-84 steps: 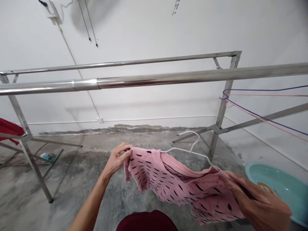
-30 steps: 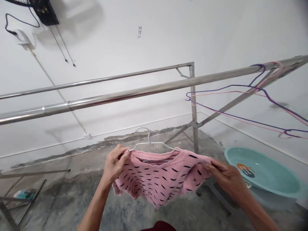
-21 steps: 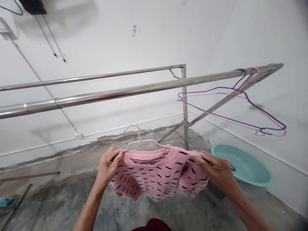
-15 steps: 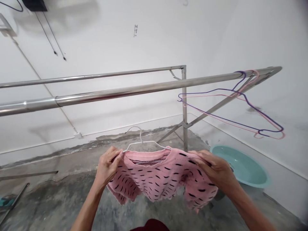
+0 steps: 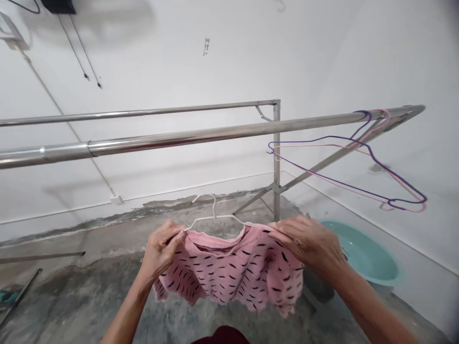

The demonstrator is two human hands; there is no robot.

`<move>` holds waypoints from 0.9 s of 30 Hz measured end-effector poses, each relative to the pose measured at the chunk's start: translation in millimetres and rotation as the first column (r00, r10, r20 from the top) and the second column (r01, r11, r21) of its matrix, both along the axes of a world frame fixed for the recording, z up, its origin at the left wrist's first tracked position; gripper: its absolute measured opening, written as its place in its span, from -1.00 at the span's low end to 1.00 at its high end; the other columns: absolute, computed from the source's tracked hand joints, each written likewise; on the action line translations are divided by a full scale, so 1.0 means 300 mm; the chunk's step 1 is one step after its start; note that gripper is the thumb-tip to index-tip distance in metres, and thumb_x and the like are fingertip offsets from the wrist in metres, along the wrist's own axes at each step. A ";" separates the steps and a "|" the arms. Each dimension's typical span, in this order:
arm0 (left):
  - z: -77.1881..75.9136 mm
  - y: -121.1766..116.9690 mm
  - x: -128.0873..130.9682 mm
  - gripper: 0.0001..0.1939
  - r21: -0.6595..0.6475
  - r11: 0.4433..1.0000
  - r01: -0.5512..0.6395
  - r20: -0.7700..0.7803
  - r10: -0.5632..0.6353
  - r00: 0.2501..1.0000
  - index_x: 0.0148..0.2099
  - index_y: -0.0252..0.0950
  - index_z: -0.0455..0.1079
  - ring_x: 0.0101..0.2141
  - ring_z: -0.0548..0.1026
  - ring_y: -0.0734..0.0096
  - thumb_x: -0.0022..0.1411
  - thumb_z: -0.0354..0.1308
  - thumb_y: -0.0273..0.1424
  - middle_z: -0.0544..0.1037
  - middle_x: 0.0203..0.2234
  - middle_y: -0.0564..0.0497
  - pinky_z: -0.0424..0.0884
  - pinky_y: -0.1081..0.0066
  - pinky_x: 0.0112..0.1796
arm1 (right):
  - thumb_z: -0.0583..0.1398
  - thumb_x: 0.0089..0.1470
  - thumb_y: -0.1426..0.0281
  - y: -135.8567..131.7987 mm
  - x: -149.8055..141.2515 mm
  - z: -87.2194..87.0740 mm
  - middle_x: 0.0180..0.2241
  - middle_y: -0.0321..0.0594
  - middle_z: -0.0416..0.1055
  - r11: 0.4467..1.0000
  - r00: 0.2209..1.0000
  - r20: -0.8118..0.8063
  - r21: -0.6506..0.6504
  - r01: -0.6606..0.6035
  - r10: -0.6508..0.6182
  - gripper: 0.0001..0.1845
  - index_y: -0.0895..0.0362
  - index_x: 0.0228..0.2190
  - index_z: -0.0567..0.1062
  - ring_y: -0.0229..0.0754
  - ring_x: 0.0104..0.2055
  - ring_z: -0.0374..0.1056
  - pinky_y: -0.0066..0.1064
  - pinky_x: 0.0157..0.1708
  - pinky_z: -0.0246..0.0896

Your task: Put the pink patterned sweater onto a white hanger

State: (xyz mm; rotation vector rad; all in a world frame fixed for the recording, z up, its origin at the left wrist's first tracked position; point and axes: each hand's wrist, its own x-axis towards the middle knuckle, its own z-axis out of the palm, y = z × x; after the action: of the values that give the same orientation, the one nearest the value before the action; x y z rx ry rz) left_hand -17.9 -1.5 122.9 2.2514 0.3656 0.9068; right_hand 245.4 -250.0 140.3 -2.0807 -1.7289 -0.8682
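A pink sweater (image 5: 229,272) with black dashes hangs on a white hanger (image 5: 214,216) in front of me, below the rack's rail. The hanger's hook and upper arms rise out of the neckline; the rest of it is inside the knit. My left hand (image 5: 163,248) pinches the sweater's shoulder beside the neckline, thumb on top. On the opposite shoulder, my right hand (image 5: 308,239) is closed over the fabric, its fingertips partly hidden.
A steel drying rack (image 5: 186,137) spans the view. Over its right end hang a purple hanger (image 5: 375,155) and a pink hanger (image 5: 425,208). A turquoise basin (image 5: 373,253) stands at the right, by the white wall (image 5: 161,57).
My right hand has moved inward along the sweater's shoulder, toward the neckline. The sleeve on that side has swung inward and hangs lower. My left hand keeps its hold.
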 end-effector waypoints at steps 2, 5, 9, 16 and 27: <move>-0.009 0.002 -0.002 -0.74 -0.004 1.000 0.004 -0.001 -0.004 1.000 -0.24 -0.26 0.52 -0.40 0.40 0.41 0.33 0.04 -0.27 0.46 -0.44 -0.01 0.27 0.45 -0.38 | 0.07 0.23 0.27 0.020 -0.006 0.003 -0.38 -0.27 0.52 0.997 0.994 -0.085 -0.012 -0.071 0.070 -0.74 0.05 -0.33 0.54 -0.17 -0.29 0.36 -0.33 -0.30 0.07; -0.019 0.006 -0.002 -0.74 -0.009 1.000 0.004 0.003 -0.004 1.000 -0.23 -0.27 0.52 -0.39 0.40 0.40 0.33 0.05 -0.27 0.46 -0.43 -0.02 0.28 0.44 -0.36 | 0.02 0.25 0.37 0.055 -0.022 -0.006 -0.30 -0.25 0.54 0.976 0.932 -0.294 0.011 -0.218 0.212 -0.72 0.07 -0.28 0.54 -0.22 -0.24 0.40 -0.37 -0.25 0.20; -0.024 0.007 -0.005 -0.77 -0.018 1.000 -0.002 0.011 0.002 1.000 -0.25 -0.26 0.51 -0.39 0.40 0.42 0.33 0.05 -0.31 0.44 -0.44 0.00 0.27 0.45 -0.36 | 0.02 0.24 0.43 0.085 -0.047 -0.022 -0.31 -0.21 0.52 0.951 0.817 -0.487 0.139 -0.275 0.308 -0.74 0.11 -0.27 0.51 -0.27 -0.25 0.43 -0.47 -0.25 0.30; -0.026 0.005 -0.002 -0.76 0.034 0.998 -0.043 -0.031 0.044 0.999 -0.26 -0.26 0.49 -0.40 0.38 0.45 0.35 0.02 -0.33 0.41 -0.46 0.03 0.25 0.45 -0.36 | 0.11 0.18 0.45 0.101 -0.071 -0.050 -0.37 -0.30 0.48 0.941 0.793 -0.507 0.197 -0.275 0.338 -0.83 0.07 -0.24 0.50 -0.33 -0.32 0.42 -0.57 -0.32 0.28; -0.077 0.021 0.015 -0.79 0.114 0.993 -0.026 -0.170 0.046 0.984 -0.23 -0.23 0.49 -0.36 0.38 0.45 0.34 0.04 -0.32 0.43 -0.43 0.04 0.23 0.45 -0.34 | 0.10 0.20 0.35 0.059 -0.089 -0.129 -0.38 -0.31 0.52 0.946 0.915 -0.320 0.282 -0.157 0.247 -0.83 0.08 -0.33 0.49 -0.31 -0.36 0.47 -0.60 -0.33 0.31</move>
State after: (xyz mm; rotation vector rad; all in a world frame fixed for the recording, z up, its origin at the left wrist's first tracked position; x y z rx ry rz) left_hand -13.3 4.8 99.9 2.4414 0.4445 0.7692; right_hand 218.8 -232.4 101.6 -1.7273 -1.5207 -0.5742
